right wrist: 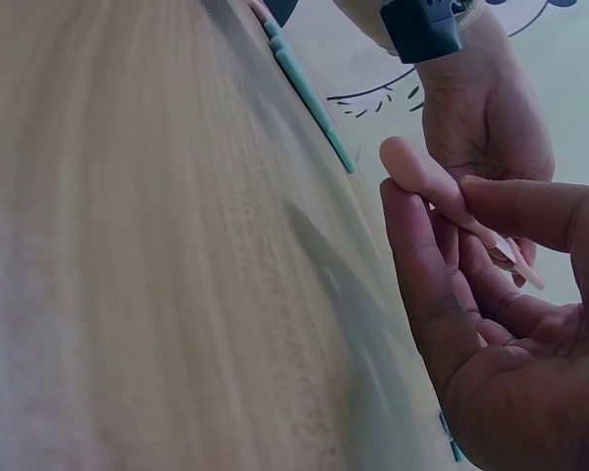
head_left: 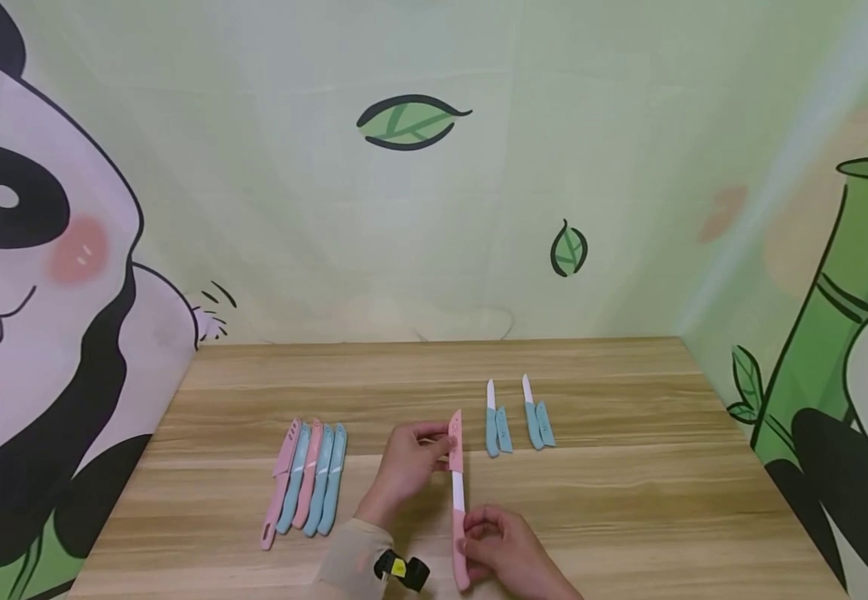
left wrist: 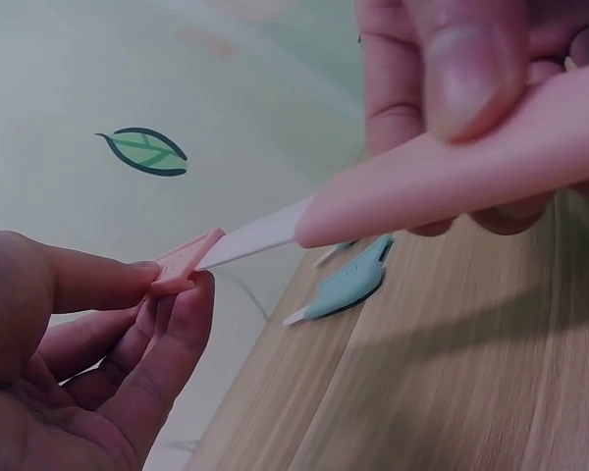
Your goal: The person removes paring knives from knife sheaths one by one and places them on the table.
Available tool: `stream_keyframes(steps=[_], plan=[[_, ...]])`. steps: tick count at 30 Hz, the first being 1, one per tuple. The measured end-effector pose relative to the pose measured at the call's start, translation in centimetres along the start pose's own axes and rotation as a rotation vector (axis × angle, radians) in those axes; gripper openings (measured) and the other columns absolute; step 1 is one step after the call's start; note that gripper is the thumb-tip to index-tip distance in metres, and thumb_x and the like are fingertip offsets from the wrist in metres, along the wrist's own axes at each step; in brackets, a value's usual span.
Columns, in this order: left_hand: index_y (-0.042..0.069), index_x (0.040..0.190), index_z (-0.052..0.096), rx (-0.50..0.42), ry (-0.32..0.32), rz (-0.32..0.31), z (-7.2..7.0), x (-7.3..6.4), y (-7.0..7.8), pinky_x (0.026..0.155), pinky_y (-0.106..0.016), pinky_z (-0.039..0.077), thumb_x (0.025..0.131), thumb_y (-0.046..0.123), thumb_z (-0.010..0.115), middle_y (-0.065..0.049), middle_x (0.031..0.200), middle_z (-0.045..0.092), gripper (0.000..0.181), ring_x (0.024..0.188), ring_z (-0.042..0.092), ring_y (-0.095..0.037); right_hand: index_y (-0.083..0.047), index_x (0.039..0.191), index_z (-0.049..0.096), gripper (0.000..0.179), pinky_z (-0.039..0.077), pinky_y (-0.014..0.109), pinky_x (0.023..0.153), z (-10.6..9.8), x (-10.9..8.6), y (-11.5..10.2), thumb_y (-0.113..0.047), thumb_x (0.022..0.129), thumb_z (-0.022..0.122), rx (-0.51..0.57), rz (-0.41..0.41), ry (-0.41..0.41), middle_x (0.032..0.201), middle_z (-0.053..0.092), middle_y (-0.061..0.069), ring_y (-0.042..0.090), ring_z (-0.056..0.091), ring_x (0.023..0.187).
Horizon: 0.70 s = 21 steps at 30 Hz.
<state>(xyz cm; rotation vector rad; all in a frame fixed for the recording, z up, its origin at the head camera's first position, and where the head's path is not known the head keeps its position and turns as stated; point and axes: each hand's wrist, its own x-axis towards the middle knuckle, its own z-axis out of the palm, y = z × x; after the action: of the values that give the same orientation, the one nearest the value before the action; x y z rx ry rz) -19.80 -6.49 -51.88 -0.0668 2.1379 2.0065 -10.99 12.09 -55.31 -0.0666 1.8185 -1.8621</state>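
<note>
Now — woodgrain tbl [head_left: 644, 500] | panda backdrop [head_left: 291, 208] | L fingers [left wrist: 172, 363] pinch pink sheath [head_left: 457, 460] — R fingers [right wrist: 417, 265] grip knife hdl [head_left: 458, 532]

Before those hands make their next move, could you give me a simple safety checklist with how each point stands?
1. Left hand grips the pink sheath: ok, pinched between thumb and fingers.
2. Right hand grips the pink handle: ok.
3. White blade fully covered: not ok, a stretch shows between sheath and handle.
4. Both hands off the bare blade: ok, neither is seen touching it.
5. Two blue knives at the back covered: not ok, their blades are bare, blue sheaths beside them.
6. Blade sharpness: cannot tell.
</note>
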Motion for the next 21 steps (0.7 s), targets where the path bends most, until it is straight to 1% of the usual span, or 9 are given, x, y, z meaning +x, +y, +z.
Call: stream_keyframes(steps=[6,10,15,21], plan=[[-0.002,0.124,0.071,0.006,-0.002,0.005,-0.12,-0.02,0.03,0.076,-0.033,0.065,0.100,0.009,0.066,-0.014,0.104,0.069,0.026,0.083,0.068,-0.015,0.006,0.114,0.060,0.025,0.065,0.034,0.072,0.16,-0.15,0.20,-0.006,0.094,0.070,0.026,0.030,-0.011,0.095,0.066,0.008,0.017,0.071,0.080],[-0.004,0.123,0.071,0.012,-0.010,0.020,-0.09,0.18,-0.10,0.076,-0.032,0.065,0.100,0.006,0.066,-0.015,0.103,0.069,0.026,0.082,0.068,-0.015,0.005,0.113,0.060,0.025,0.064,0.034,0.072,0.05,-0.21,0.37,-0.006,0.094,0.070,0.039,0.040,-0.013,0.095,0.065,0.008,0.017,0.070,0.080],[-0.006,0.123,0.070,0.001,-0.008,0.019,-0.05,0.35,-0.21,0.075,-0.032,0.065,0.100,0.004,0.065,-0.016,0.102,0.069,0.026,0.082,0.068,-0.015,0.004,0.112,0.061,0.023,0.064,0.034,0.070,0.06,-0.41,0.62,-0.006,0.094,0.071,0.009,0.070,-0.024,0.092,0.066,0.007,0.017,0.070,0.076],[-0.004,0.123,0.070,0.011,-0.002,0.014,-0.11,0.42,-0.14,0.076,-0.032,0.065,0.101,0.005,0.064,-0.015,0.103,0.069,0.025,0.083,0.068,-0.015,0.005,0.110,0.062,0.022,0.064,0.032,0.068,0.17,-0.49,0.82,-0.006,0.094,0.071,-0.027,0.064,-0.033,0.088,0.065,0.005,0.015,0.068,0.072]])
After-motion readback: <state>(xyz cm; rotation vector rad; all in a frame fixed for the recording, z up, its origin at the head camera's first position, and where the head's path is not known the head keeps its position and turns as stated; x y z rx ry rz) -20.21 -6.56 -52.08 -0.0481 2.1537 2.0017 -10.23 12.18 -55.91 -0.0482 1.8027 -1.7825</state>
